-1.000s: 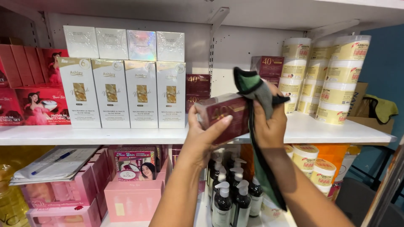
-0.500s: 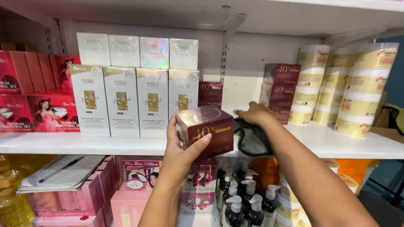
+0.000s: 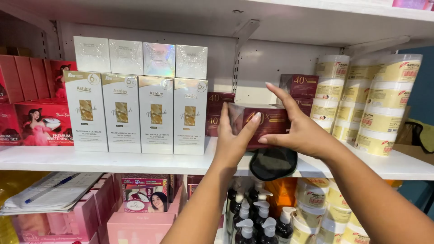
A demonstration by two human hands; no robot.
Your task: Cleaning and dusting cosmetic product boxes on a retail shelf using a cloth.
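Observation:
Both hands hold a small maroon box point(image 3: 264, 121) with gold print just above the white shelf point(image 3: 113, 161). My left hand point(image 3: 235, 138) grips its left end, thumb across the front. My right hand point(image 3: 300, 129) presses its right side, fingers spread. A dark cloth point(image 3: 272, 163) lies on the shelf edge directly under the box and under my right hand. More maroon boxes point(image 3: 299, 86) are stacked behind, against the shelf's back wall.
Tall white boxes point(image 3: 138, 114) with small square white boxes point(image 3: 140, 58) on top stand to the left. Red boxes point(image 3: 34, 122) sit far left. Stacked cream jars point(image 3: 375, 104) fill the right. Below are pump bottles point(image 3: 253, 221), pink boxes point(image 3: 135, 212) and papers with a pen point(image 3: 49, 190).
The cloth has left my right hand and now lies on the shelf edge. My right hand has come onto the box, which has moved right, toward the stacked maroon boxes.

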